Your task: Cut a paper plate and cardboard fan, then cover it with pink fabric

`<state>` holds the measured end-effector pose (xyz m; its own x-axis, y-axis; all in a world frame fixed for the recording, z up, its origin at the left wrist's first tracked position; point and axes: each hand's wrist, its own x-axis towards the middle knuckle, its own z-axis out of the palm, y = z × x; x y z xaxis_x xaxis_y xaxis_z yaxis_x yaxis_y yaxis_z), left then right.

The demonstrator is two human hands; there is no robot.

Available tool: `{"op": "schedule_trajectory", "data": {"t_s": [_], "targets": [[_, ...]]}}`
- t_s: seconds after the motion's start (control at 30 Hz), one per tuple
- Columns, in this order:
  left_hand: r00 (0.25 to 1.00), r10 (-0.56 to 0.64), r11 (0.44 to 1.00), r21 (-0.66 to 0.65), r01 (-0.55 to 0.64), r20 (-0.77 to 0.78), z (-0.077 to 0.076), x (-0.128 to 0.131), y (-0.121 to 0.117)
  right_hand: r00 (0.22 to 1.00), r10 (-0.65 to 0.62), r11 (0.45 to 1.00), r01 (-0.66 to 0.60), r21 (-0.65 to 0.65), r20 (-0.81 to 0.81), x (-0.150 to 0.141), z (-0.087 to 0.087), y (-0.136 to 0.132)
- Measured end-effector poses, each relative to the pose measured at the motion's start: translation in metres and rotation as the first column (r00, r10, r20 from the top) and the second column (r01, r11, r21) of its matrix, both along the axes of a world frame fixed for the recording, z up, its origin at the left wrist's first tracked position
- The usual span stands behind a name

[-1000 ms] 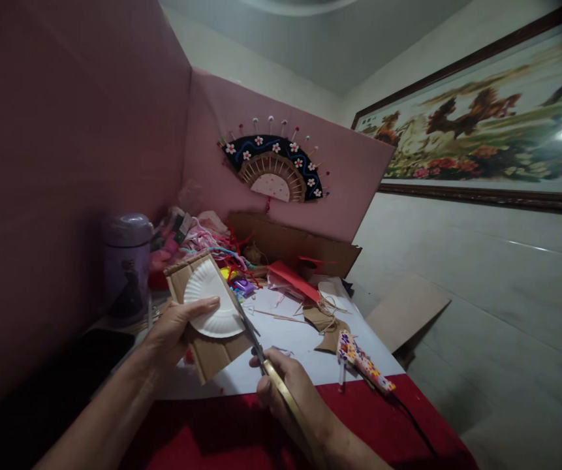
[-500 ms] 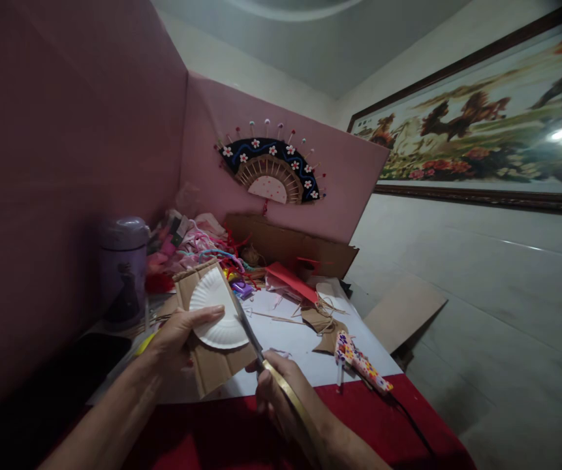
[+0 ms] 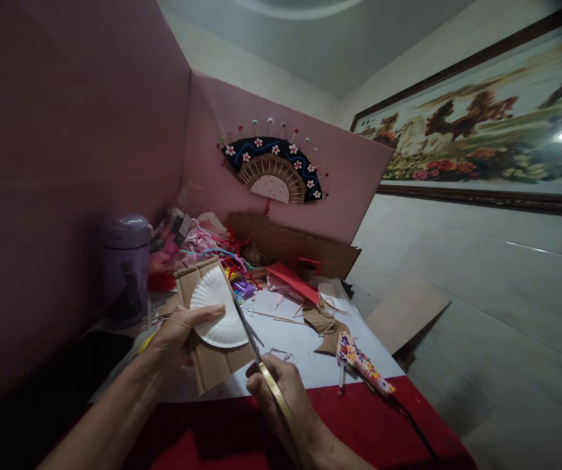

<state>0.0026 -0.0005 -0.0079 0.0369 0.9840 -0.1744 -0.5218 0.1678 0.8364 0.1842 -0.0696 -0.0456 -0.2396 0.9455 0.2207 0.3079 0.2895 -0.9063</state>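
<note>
Where the worktop stretches below us, a white sheet over red cloth, we hold the brown cardboard tilted above it. Our right hand is wrapped round the gold handle of the scissors, their blades at the cardboard's edge, just beside the straight side of the white half plate, which our left hand pinches against the cardboard, thumb on top

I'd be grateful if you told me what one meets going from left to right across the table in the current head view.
Purple lidded bottle → left hand holding a white half-plate against corrugated cardboard → right hand holding scissors → flower-patterned glue gun.
</note>
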Motion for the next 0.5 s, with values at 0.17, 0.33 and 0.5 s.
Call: {"op": "schedule_trajectory", "data": {"t_s": [0.17,0.33,0.5], "targets": [[0.998,-0.060,0.996,-0.069,0.063,0.036,-0.0014,0.0060,-0.0030,0.990,0.042,0.961,-0.077,-0.267,-0.136,0.0000,-0.0019,0.0007],[0.993,-0.114,0.989,-0.090,0.116,0.028,-0.0046,0.0092,-0.0050,0.977,0.098,0.951,-0.147,-0.271,-0.189,-0.0018,0.0048,0.0067],[0.988,-0.153,0.984,-0.090,0.153,0.016,-0.0036,0.0091,-0.0060,0.968,0.079,0.957,-0.140,-0.252,-0.239,-0.0044,0.0034,0.0088]]}}
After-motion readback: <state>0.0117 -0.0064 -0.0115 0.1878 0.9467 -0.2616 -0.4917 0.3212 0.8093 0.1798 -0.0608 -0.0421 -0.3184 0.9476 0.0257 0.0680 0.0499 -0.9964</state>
